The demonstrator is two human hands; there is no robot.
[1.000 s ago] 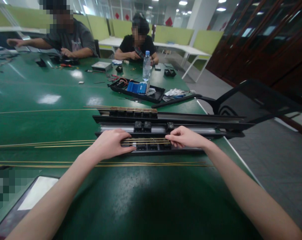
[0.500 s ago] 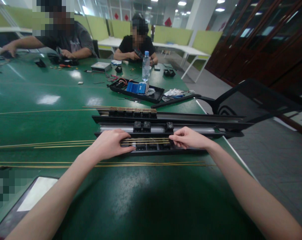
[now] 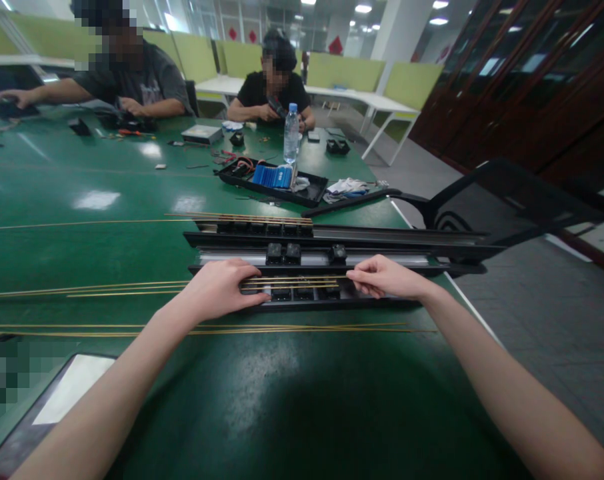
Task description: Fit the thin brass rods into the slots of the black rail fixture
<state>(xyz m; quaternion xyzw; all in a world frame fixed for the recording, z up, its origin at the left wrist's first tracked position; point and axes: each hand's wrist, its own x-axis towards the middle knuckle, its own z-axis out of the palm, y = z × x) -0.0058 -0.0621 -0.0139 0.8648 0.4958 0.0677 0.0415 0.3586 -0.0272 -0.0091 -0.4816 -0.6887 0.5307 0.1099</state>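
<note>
My left hand is closed across the nearest black rail, fingers on the far side and thumb on the near side. Its palm hides part of the thin brass rods that run under it. Right of it, the rods lie over several small black blocks in the rail. My right hand pinches the right end of one brass rod, which sticks out past the others. Behind this rail, a second rail carries black blocks standing up from its pale channel.
A farther rail holds blocks with rods across them. Loose brass rods lie nearer me. Beyond are a black tray, a water bottle and gloves. Two people work across the table; a chair stands right.
My right hand has moved slightly to the right, and the pinched rod's end now reaches farther right than the others. My left hand has stayed in place.
</note>
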